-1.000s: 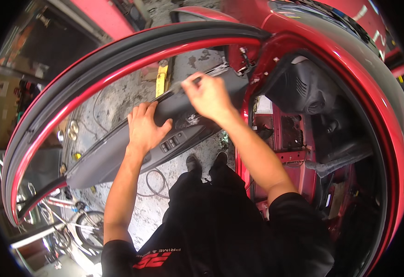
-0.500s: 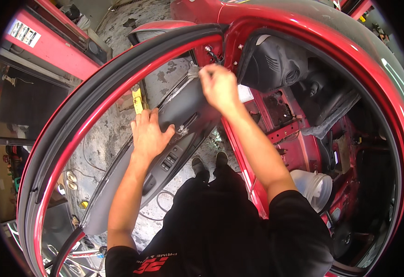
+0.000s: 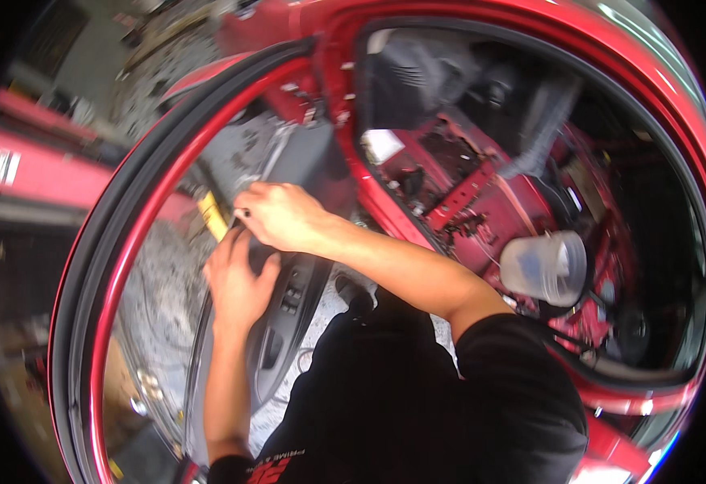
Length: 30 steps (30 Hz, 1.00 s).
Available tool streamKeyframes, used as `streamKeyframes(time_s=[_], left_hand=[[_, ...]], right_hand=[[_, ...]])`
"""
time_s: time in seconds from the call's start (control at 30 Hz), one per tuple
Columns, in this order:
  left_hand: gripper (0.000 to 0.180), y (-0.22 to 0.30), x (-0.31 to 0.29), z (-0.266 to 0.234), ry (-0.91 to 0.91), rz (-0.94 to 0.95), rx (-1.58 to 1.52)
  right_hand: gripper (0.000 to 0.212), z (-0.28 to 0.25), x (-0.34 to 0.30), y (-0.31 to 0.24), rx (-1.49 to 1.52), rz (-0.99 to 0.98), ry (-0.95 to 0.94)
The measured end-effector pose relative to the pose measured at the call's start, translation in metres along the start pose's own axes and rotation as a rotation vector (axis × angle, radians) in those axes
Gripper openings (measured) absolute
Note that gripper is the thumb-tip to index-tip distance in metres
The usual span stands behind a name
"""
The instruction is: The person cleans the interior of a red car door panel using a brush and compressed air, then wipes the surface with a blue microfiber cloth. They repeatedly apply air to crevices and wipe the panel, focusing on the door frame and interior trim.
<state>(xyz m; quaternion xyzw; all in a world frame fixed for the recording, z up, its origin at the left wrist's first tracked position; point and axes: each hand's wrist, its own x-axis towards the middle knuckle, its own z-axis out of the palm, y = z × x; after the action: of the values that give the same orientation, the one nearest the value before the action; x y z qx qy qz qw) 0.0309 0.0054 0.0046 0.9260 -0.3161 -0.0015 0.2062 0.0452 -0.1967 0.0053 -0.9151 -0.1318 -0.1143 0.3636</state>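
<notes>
A dark grey door panel (image 3: 304, 157) with window switches (image 3: 292, 292) runs along the open red car door, whose frame (image 3: 147, 198) curves round at the left. My left hand (image 3: 238, 282) lies on the panel's upper part, fingers stretched out and thumb apart. Just beyond it, my right hand (image 3: 280, 216) is closed at the panel's top edge. A small dark spot shows at its fingers, but what they hold, if anything, is hidden. The picture is somewhat smeared by motion.
On the right is the stripped red car interior (image 3: 522, 210), with a translucent bucket (image 3: 522, 270) standing in it. A yellow object (image 3: 213, 216) shows beyond the panel. A pink-red post (image 3: 46, 165) stands at the far left, and my shoe (image 3: 353, 292) is on the stained floor.
My right hand has come back from the panel's far end, left and nearer, to beside my left hand. The left hand stays on the panel. The whole view has shifted and turned.
</notes>
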Motion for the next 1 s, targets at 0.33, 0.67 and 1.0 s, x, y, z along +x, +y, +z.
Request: streamKeyframes(time_s=[0.33, 0.67, 1.0], left_hand=[[0.053, 0.02, -0.016, 0.02, -0.216, 0.067, -0.477], [0.061, 0.089, -0.021, 0.151, -0.909, -0.819, -1.753], [0.025, 0.125, -0.031, 0.278, -0.818, -0.967, -1.335]], right_hand=[[0.019, 0.045, -0.022, 0.024, 0.317, 0.153, 0.478], [0.024, 0.058, -0.249, 0.009, 0.232, 0.469, 0.969], [0.077, 0.078, -0.44, 0.111, 0.128, 0.682, 0.404]])
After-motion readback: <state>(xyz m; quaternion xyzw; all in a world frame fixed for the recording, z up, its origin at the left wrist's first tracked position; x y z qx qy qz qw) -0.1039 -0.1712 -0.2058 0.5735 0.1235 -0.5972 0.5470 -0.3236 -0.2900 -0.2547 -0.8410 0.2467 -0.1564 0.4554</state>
